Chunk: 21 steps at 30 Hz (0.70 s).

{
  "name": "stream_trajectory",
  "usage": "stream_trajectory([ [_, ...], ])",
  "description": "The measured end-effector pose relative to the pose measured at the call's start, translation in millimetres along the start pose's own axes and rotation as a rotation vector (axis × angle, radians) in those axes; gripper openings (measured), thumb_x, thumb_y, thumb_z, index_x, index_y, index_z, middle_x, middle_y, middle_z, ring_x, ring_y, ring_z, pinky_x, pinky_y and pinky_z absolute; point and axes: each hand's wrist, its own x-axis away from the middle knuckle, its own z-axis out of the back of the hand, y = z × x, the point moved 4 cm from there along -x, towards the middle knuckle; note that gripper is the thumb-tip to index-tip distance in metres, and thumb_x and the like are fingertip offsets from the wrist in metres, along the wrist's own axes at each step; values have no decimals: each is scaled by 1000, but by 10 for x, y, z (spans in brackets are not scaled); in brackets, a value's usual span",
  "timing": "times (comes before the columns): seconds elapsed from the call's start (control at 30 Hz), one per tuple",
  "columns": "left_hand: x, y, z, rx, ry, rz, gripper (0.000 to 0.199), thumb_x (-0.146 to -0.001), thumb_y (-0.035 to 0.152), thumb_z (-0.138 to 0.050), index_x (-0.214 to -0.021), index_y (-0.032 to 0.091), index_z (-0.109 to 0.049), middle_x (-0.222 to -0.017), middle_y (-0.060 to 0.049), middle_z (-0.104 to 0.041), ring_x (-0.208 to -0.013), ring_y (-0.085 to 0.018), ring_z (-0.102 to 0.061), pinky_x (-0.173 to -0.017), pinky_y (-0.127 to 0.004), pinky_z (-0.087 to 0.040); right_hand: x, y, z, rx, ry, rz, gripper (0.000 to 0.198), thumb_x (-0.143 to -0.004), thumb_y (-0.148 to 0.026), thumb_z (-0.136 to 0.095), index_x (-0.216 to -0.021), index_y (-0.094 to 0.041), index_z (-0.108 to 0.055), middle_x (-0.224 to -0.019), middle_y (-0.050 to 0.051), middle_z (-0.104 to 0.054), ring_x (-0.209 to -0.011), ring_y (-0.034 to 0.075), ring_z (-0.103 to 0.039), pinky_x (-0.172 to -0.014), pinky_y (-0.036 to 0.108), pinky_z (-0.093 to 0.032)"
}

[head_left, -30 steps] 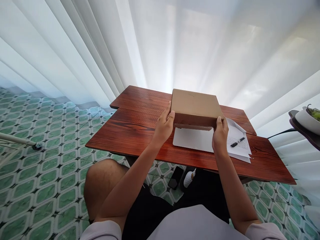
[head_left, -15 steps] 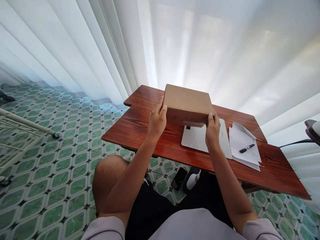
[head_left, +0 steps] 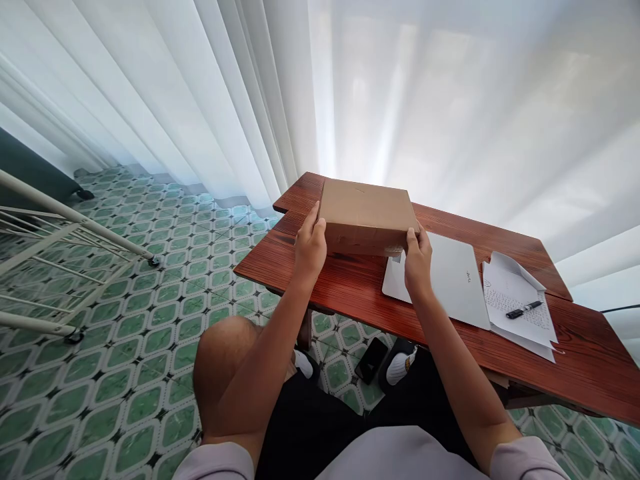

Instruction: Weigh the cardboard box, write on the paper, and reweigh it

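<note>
Between my two hands is a brown cardboard box (head_left: 367,207), closed, its top face and near side toward me. My left hand (head_left: 311,245) grips its left end, thumb on the near side. At the right end my right hand (head_left: 418,261) clasps the near corner with the thumb in front. The box is above the dark red wooden table (head_left: 350,287), and its right part overlaps a silver laptop (head_left: 453,277) with the lid down. Whether the box's underside touches anything is hidden.
Right of the laptop lie handwritten papers (head_left: 515,293) with a black pen (head_left: 523,309) on top. A phone (head_left: 371,360) is on the tiled floor between my feet. A white wheeled metal rack (head_left: 75,267) stands at left. White curtains (head_left: 440,100) hang behind the table.
The view has turned left, so the table, laptop and papers appear farther right. The box, still in both hands, has shifted left relative to the laptop, uncovering more of its lid.
</note>
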Motion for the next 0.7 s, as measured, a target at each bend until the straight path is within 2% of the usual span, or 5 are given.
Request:
stream_trajectory([
  [0.3,-61,-199,159,-29,45,51,52,-97,30,-40,-146,18,-54,-153,-4,-47,-144,-22,-40,-121,-33,-31,91,86,-224,61,-21,-5,49,-97,-48,-51,-139,-23,-59,-145,7,-58,-134,24,-52,-117,47,-39],
  [0.53,-84,-321,198,-39,91,97,50,-94,30,-42,-140,19,-59,-149,-4,-52,-140,-26,-44,-119,-38,-35,124,151,-263,63,-55,4,49,-97,-48,-52,-138,-22,-60,-144,7,-58,-137,25,-50,-119,48,-37],
  [0.7,-84,-391,186,-42,67,153,53,-95,34,-42,-144,19,-55,-151,-5,-49,-139,-29,-44,-113,-43,-40,150,207,-260,115,-75,-14,57,-98,-54,-45,-145,-23,-54,-138,8,-62,-137,29,-49,-115,55,-41],
])
